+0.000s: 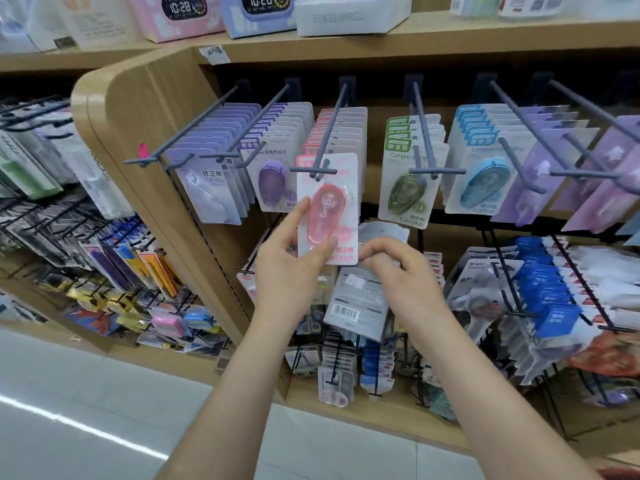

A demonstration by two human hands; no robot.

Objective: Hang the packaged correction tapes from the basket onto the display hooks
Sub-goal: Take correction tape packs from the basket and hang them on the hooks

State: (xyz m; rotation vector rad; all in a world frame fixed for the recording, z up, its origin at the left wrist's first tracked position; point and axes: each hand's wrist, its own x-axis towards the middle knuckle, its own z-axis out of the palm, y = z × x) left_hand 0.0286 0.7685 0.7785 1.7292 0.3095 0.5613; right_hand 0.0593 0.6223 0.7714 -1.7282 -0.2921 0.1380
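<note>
A person's left hand (291,268) pinches a pink correction tape package (327,209) by its lower left corner, thumb on the front and forefinger along the left edge, holding it upright at the tip of a grey display hook (327,133) in a stationery shop. The card's top sits at the hook's front crossbar; whether the hook passes through the hang hole cannot be told. Just to the right and lower, the right hand (398,271) curls its fingers round a grey package (356,299) turned back outward, its barcode showing.

Farther back on the same hook hangs a row of matching pink packages (343,133). The neighbouring hooks carry their own rows: pale lilac packages (211,188) at far left, purple tapes (273,181) next, green tapes (405,192) to the right of the pink, then blue tapes (481,181). Above, a wooden shelf (415,39) holds a pink boxed clock (180,15) and a blue boxed clock (259,12).
</note>
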